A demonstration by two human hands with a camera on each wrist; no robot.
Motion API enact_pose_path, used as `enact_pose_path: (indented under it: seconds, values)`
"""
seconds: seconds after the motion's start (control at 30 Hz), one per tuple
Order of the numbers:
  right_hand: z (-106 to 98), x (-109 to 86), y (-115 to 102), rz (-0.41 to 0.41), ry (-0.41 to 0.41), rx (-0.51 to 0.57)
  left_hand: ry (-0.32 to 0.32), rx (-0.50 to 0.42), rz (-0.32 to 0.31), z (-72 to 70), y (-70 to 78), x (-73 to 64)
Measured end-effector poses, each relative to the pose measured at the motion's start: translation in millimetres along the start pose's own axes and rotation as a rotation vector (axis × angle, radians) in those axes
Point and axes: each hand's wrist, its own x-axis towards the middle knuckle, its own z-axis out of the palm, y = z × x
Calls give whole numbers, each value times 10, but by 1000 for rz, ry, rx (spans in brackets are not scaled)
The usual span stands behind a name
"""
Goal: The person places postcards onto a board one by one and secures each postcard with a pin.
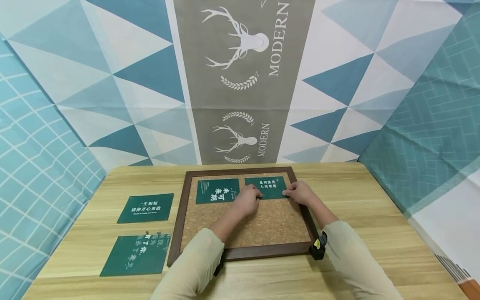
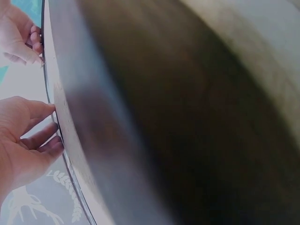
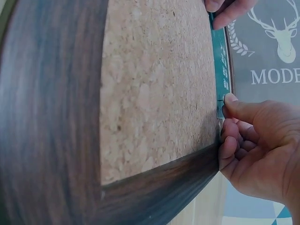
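Note:
In the head view, a brown-framed corkboard (image 1: 243,225) lies on the table, with a green card (image 1: 268,187) bearing white characters at its upper right. My left hand (image 1: 247,199) holds that card at its lower left corner. My right hand (image 1: 300,192) holds its lower right corner. In the right wrist view, the right thumb (image 3: 232,104) lies on the card (image 3: 220,61) while the other fingers curl beside the frame. The left wrist view shows the left hand (image 2: 28,140) with bent fingers at the board's surface; the card is hidden there.
Another green card (image 1: 210,192) lies on the cork at the upper left. Left of the board, two more cards, an upper one (image 1: 146,208) and a lower one (image 1: 131,258), lie on the wooden table (image 1: 375,233). Small pin-like bits sit above the lower one. Patterned cloth (image 1: 240,96) hangs behind.

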Motion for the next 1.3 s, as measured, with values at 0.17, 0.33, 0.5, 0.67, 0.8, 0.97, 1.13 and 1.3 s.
enact_pose_path:
  seconds: [0.17,0.33,0.5,0.67,0.8,0.97,1.13,1.3]
  values:
    - [-14,10,-31,25,8,3,2,7,4,-15,7,8]
    - [11,13,-32,51,12,2,-2,23,8,-10,12,-12]
    - [41,15,-26,17,20,-18,7,31,17,2,1,-17]
    - [38,16,9,-9,37,-30,4,23,24,3,4,-1]
    - [16,15,36,-12,17,-3,1,23,19,-7,1,2]
    - [-1,-5,41,-19,0,20,0,15,21,2,-6,3]
    - [11,-3,16,-27,26,-29,-2,6,26,-4,0,-1]
    - [41,-1,2,-59,49,-75,4,-2,26,-11,9,-8]
